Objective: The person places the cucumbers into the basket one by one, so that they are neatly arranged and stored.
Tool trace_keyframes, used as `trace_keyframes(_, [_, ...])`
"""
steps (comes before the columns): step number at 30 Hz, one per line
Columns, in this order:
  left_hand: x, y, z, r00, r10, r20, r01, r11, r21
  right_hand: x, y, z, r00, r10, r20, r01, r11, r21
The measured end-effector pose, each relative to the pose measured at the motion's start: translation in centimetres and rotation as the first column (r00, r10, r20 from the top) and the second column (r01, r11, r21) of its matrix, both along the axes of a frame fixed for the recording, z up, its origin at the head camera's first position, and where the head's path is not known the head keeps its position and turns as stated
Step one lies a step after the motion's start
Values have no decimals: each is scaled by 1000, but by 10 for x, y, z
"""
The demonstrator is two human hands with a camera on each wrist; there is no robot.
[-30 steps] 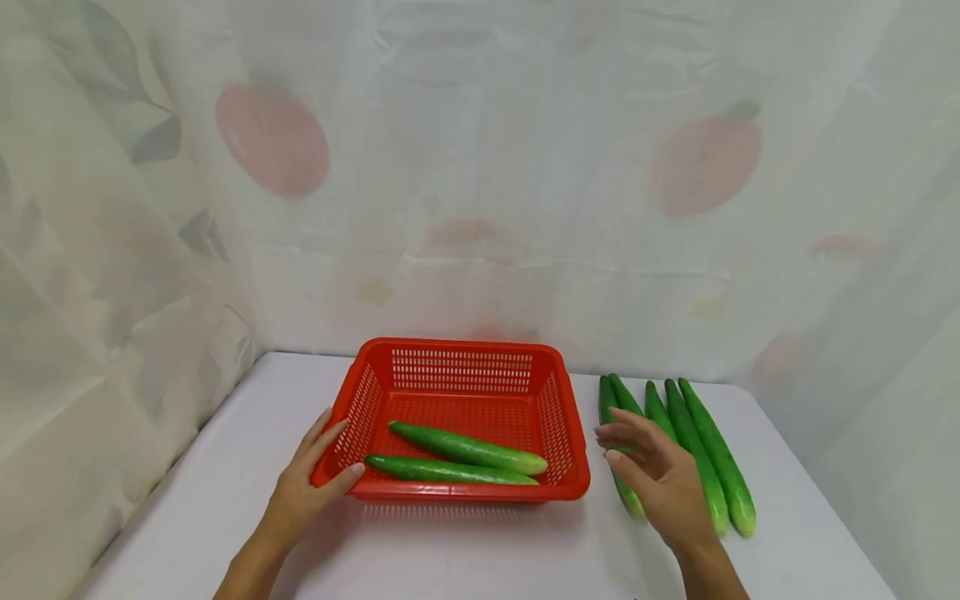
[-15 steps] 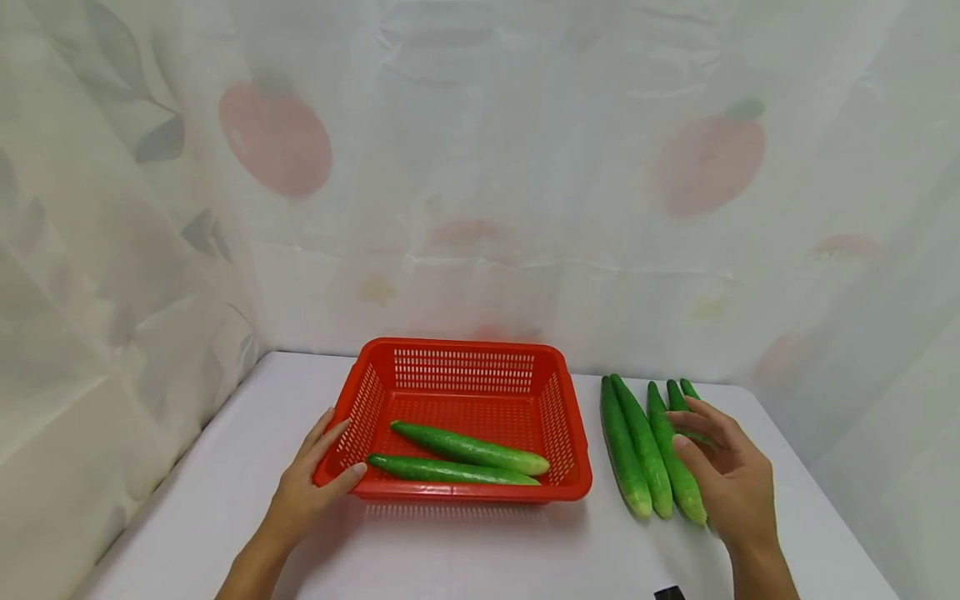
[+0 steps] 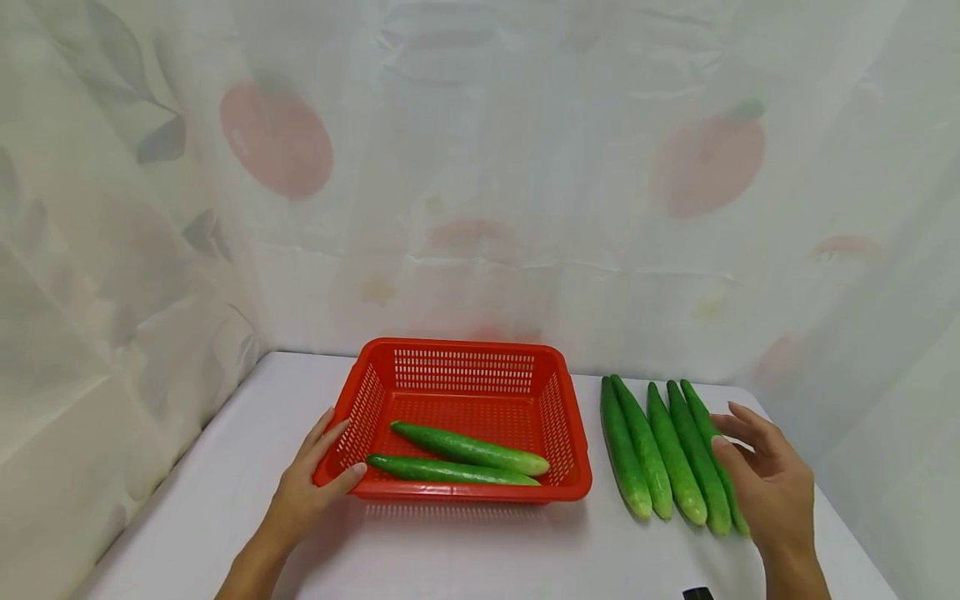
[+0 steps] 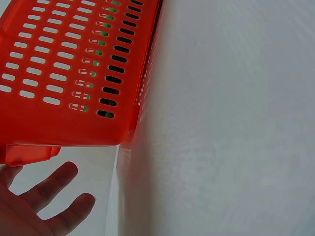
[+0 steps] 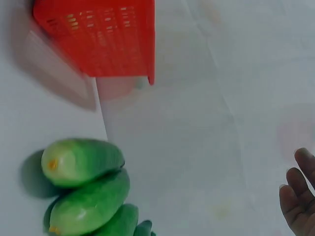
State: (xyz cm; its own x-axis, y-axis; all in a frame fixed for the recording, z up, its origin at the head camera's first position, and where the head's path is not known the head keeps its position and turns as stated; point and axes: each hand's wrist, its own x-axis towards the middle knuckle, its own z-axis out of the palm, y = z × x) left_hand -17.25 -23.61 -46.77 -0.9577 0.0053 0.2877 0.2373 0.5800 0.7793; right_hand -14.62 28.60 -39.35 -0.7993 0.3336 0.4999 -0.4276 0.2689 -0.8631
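Note:
A red plastic basket (image 3: 465, 492) with slotted walls stands mid-table. Inside it lie two cucumbers (image 3: 472, 447), side by side near the front wall. My left hand (image 3: 300, 487) is at the basket's front left corner, thumb and fingers spread around the rim. In the left wrist view, that hand's fingers (image 4: 51, 187) are extended below the basket wall (image 4: 64, 125). To the basket's right, several cucumbers (image 3: 678, 467) lie in a fanned row. Over the rightmost cucumber (image 3: 702, 417) hovers my right hand (image 3: 772, 483), fingers loosely bent and holding nothing; it partly hides that cucumber.
A white cloth covers the table (image 3: 450, 558). Pale fruit-printed sheeting (image 3: 480, 208) rises behind it and along both sides. A small black object (image 3: 697, 593) shows at the bottom edge, its kind unclear.
My right hand has moved rightward across the row of cucumbers, uncovering the left ones. My left hand, the basket and the cucumbers stay where they were.

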Motion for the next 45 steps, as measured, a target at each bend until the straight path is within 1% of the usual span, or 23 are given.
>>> trace_keyframes(2, [0,0,0,1000,-1,0,1,1000,-2,1,5,-3,999,-30,16,30,999,-20])
trace_keyframes(4, [0,0,0,1000,-4,-1,4,1000,-2,2,10,-7,996,-77,47,78,997,-19])
trace_keyframes(6, [0,0,0,1000,1,0,-1,1000,-10,3,15,-12,988,-129,81,129,992,-2])
trace_keyframes(8, [1,0,0,1000,3,-3,-3,1000,-13,1,20,-16,976,-187,110,183,982,43])
trace_keyframes(9, [1,0,0,1000,4,-3,-4,1000,-13,1,22,-18,972,-202,122,198,979,47])
trace_keyframes(11, [1,1,0,1000,5,-6,-5,1000,-11,0,27,-22,967,-218,134,214,976,42])
trace_keyframes(16, [2,1,1,1000,-9,-16,10,1000,22,-4,37,-34,951,-264,160,254,964,76])
trace_keyframes(18, [2,1,1,1000,-10,-15,10,1000,24,-6,42,-40,939,-296,176,278,953,116])
trace_keyframes(21, [2,1,1,1000,-10,-9,10,1000,20,-8,48,-49,929,-313,196,293,948,122])
trace_keyframes(24, [2,1,1,1000,-3,-2,3,1000,-2,-10,55,-57,909,-343,237,316,938,144])
trace_keyframes(26, [2,1,2,1000,3,2,-3,1000,-17,-11,59,-63,889,-359,284,324,932,161])
trace_keyframes(30, [1,1,3,1000,11,2,-11,999,-33,-14,65,-76,838,-386,386,333,921,201])
trace_keyframes(32, [0,0,2,1000,13,2,-13,999,-35,-15,68,-80,819,-390,420,330,920,209])
trace_keyframes(36, [-1,0,0,1000,9,2,-8,1000,-22,-16,72,-87,797,-387,463,325,922,211])
trace_keyframes(40, [0,0,1,1000,7,0,-7,1000,-16,-17,77,-96,784,-373,497,314,928,201])
trace_keyframes(45, [1,1,3,1000,15,-2,-15,999,-35,-17,86,-109,772,-346,533,256,937,238])
